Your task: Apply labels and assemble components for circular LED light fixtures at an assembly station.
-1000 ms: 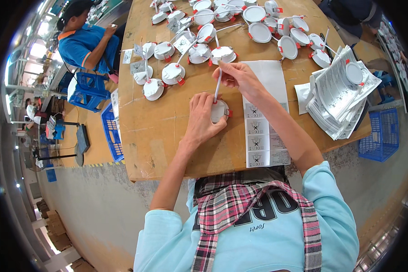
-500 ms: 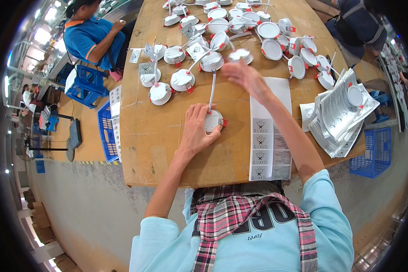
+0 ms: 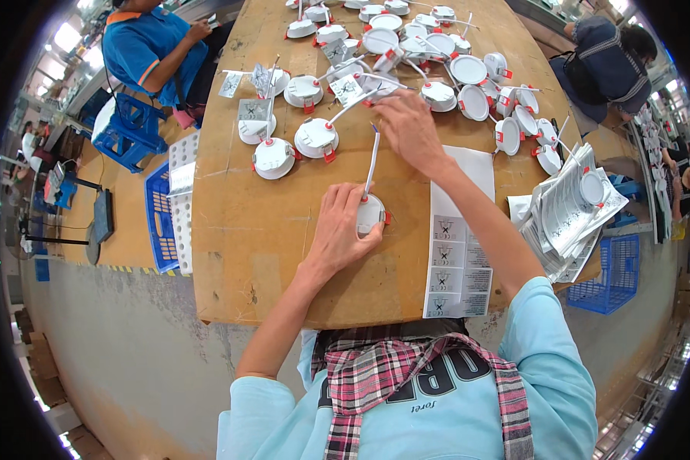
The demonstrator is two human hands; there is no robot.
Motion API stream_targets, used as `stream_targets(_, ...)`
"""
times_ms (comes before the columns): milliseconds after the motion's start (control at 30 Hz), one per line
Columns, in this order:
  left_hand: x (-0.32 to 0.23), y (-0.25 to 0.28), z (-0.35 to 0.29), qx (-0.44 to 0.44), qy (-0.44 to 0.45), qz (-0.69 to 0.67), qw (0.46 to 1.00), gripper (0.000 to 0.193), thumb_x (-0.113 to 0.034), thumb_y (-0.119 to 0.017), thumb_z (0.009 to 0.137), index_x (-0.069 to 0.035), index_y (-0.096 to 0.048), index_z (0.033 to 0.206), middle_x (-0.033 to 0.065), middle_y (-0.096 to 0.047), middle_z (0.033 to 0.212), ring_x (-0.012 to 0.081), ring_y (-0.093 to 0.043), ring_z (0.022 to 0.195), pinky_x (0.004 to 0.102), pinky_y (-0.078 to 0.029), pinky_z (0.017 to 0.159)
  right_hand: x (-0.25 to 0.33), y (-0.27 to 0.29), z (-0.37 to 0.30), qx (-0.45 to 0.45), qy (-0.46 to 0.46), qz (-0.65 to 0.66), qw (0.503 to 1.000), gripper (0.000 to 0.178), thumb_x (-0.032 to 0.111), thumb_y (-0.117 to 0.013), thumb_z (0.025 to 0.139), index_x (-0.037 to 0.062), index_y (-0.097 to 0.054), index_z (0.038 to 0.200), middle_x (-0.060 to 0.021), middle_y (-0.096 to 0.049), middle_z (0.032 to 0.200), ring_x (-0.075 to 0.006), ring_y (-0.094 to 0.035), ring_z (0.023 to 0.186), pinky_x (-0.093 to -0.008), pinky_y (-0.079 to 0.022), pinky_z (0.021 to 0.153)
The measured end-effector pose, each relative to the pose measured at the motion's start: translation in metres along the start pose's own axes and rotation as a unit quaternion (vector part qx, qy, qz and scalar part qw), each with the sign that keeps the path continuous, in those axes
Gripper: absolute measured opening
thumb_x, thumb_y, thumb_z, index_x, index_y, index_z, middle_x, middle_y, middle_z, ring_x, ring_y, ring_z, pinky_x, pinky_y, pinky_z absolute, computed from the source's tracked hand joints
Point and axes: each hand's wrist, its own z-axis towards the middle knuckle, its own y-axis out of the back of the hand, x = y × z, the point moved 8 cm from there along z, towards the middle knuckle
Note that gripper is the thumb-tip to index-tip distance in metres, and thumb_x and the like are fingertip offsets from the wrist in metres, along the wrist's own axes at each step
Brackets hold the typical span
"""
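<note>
My left hand (image 3: pixel 340 226) is closed around a round white downlight (image 3: pixel 370 214) lying on the cardboard-topped table. The downlight has a red clip at its right side, and its white cable (image 3: pixel 372 165) stands up with a bare-looking blue tip. My right hand (image 3: pixel 411 126) reaches farther out over the table. Its bent fingers are on another white downlight (image 3: pixel 380 83), partly hidden by the fingers and blurred. Nearest to this hand are a downlight with a long cable (image 3: pixel 317 137) and a foil label (image 3: pixel 346 90). A printed label sheet (image 3: pixel 458 268) lies under my right forearm.
Many more downlights (image 3: pixel 468 69) with cables spread over the far table. A stack of silvery label sheets (image 3: pixel 563 222) with a downlight on top sits at the right edge. Blue baskets (image 3: pixel 161 218) flank the table. One person (image 3: pixel 149 54) sits at left, another (image 3: pixel 602 65) at right.
My right hand has closed its fingers on a downlight among the group beyond the one my left hand holds. My left hand keeps its hold. The whole view has shifted slightly.
</note>
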Motion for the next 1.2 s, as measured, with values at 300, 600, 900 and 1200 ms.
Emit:
stream_targets(300, -0.019, 0.031, 0.008, -0.166, 0.009, 0.047, 0.985, 0.064, -0.015, -0.07, 0.075, 0.005, -0.039, 0.127, 0.0193, -0.051, 0.111, 0.034, -0.043, 0.112, 0.0442, -0.029, 0.1, -0.045, 0.083, -0.04, -0.029, -0.105, 0.116, 0.987, 0.011, 0.007, -0.058, 0.085, 0.0009, -0.065, 0.092, -0.0121, -0.062, 0.084, -0.03, -0.057, 0.084, -0.0375, -0.045, 0.081)
stream_targets(600, -0.045, -0.061, -0.005, 0.081, 0.15, -0.312, 0.934, 0.06, -0.014, -0.064, 0.085, 0.007, -0.034, 0.132, 0.0214, -0.052, 0.119, 0.0256, -0.057, 0.104, 0.0345, -0.046, 0.092, -0.028, 0.097, -0.13, -0.035, -0.145, 0.099, 0.984, 0.011, 0.002, -0.061, 0.08, 0.0021, -0.064, 0.09, -0.0101, -0.058, 0.091, -0.0281, -0.055, 0.09, -0.0374, -0.046, 0.078)
stream_targets(900, -0.018, -0.108, 0.023, 0.239, 0.341, -0.367, 0.832, 0.035, -0.03, -0.058, 0.091, 0.0, -0.059, 0.11, 0.0065, -0.066, 0.088, 0.0109, -0.063, 0.073, 0.0231, -0.05, 0.063, -0.026, 0.096, -0.138, -0.045, -0.138, 0.087, 0.986, 0.008, 0.006, -0.061, 0.081, 0.0025, -0.063, 0.088, -0.0086, -0.055, 0.091, -0.027, -0.053, 0.09, -0.0367, -0.045, 0.079)
stream_targets(1200, -0.005, -0.099, 0.044, 0.17, 0.373, -0.41, 0.814, 0.024, -0.027, -0.055, 0.094, -0.004, -0.062, 0.097, 0.0055, -0.067, 0.087, 0.0115, -0.065, 0.075, 0.0237, -0.051, 0.065, -0.017, 0.114, -0.126, -0.047, -0.095, 0.166, 0.98, 0.009, 0.008, -0.067, 0.076, 0.0043, -0.064, 0.084, -0.0053, -0.056, 0.088, -0.0248, -0.051, 0.091, -0.0354, -0.045, 0.08)
